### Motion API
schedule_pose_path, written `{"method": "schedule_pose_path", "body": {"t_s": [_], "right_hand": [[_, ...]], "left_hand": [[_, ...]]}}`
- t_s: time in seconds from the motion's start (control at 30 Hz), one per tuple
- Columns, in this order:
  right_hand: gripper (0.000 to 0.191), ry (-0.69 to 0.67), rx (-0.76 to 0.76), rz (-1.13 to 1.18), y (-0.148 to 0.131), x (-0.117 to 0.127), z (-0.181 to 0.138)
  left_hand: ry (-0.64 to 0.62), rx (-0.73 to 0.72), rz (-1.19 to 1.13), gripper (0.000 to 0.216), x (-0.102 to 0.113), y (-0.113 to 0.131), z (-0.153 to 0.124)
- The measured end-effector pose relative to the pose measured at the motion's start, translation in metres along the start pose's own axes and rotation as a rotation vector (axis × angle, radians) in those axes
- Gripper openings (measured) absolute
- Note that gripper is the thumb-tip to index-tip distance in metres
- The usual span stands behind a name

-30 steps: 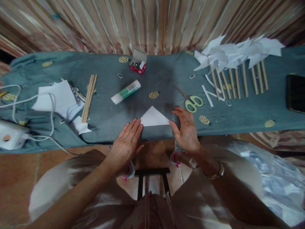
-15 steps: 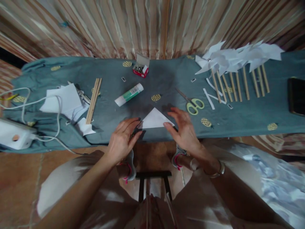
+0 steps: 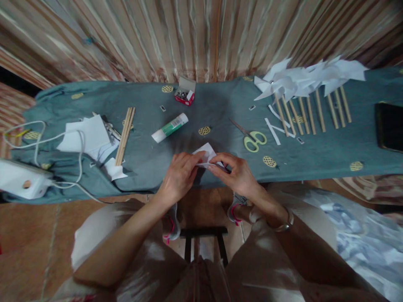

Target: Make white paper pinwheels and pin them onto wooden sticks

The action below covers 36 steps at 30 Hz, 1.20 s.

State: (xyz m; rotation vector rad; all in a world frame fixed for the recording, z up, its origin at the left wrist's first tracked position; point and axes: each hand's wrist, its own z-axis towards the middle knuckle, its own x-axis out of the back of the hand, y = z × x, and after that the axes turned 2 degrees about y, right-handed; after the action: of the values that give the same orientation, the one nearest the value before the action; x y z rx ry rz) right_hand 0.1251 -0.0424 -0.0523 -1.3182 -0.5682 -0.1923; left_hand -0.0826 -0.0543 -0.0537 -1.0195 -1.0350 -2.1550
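Observation:
A small folded sheet of white paper [image 3: 207, 149] is held between my two hands near the front edge of the cloth. My left hand [image 3: 180, 175] pinches its left side, thumb and fingers closed. On the other side my right hand [image 3: 236, 171] grips the paper's right part between thumb and fingers. Part of the sheet is hidden behind the fingers. Beyond my left hand lies a glue stick [image 3: 170, 128], white and green. Scissors with green handles [image 3: 254, 141] rest with blades parted, just past my right hand.
Paper pinwheels on wooden sticks [image 3: 310, 79] lie at the right, near paper strips [image 3: 272, 131] and a black phone [image 3: 390, 126]. A red box of small metal pieces [image 3: 184, 97] stands at the back. Leftward are wooden sticks [image 3: 125, 136], paper sheets [image 3: 86, 136] and a corded white device [image 3: 23, 178].
Both hands have closed in on the paper triangle and taken hold of it. Its corners are now lifted or folded inward, where before it lay flat between open hands.

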Motion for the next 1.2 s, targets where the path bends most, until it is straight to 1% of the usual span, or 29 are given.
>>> {"method": "schedule_pose_path", "body": {"t_s": [0.07, 0.17, 0.27, 0.37, 0.43, 0.57, 0.7, 0.8, 0.9, 1.0, 1.1, 1.2], "right_hand": [[0.027, -0.036, -0.043, 0.063, -0.002, 0.007, 0.001], [0.036, 0.004, -0.109, 0.165, 0.0, 0.017, 0.002], [0.032, 0.046, -0.165, 0.264, 0.009, 0.025, 0.003], [0.029, 0.037, -0.175, 0.322, 0.02, 0.025, 0.001], [0.034, 0.025, -0.145, 0.268, 0.024, 0.021, -0.003], [0.038, 0.031, -0.014, -0.006, 0.022, 0.013, -0.01], [0.032, 0.07, 0.159, -0.209, 0.016, 0.015, -0.012], [0.022, 0.093, 0.233, -0.286, 0.014, 0.022, -0.01], [0.016, 0.04, 0.246, -0.27, 0.014, 0.027, -0.006], [0.012, -0.015, 0.229, -0.182, 0.015, 0.027, -0.001], [0.009, -0.026, 0.181, -0.097, 0.017, 0.024, 0.005], [0.011, -0.009, 0.104, -0.083, 0.019, 0.019, 0.01]], "left_hand": [[0.013, -0.013, -0.008, 0.031, 0.002, 0.0, 0.003], [0.012, -0.052, -0.011, 0.032, 0.006, -0.003, 0.007], [0.042, -0.098, 0.016, 0.03, 0.009, -0.004, 0.01], [0.05, -0.13, 0.066, 0.022, 0.009, -0.003, 0.011], [0.019, -0.141, 0.1, 0.02, 0.008, -0.002, 0.01], [-0.03, -0.169, 0.139, 0.018, 0.009, -0.002, 0.006], [-0.051, -0.202, 0.123, 0.019, 0.011, -0.003, 0.0], [-0.036, -0.202, 0.101, 0.019, 0.012, -0.002, -0.006], [-0.033, -0.179, 0.057, 0.018, 0.012, 0.0, -0.011], [-0.038, -0.133, -0.008, 0.017, 0.011, 0.002, -0.014], [-0.029, -0.085, -0.057, 0.016, 0.011, 0.002, -0.014], [-0.008, -0.043, -0.085, 0.018, 0.011, 0.002, -0.013]]}}
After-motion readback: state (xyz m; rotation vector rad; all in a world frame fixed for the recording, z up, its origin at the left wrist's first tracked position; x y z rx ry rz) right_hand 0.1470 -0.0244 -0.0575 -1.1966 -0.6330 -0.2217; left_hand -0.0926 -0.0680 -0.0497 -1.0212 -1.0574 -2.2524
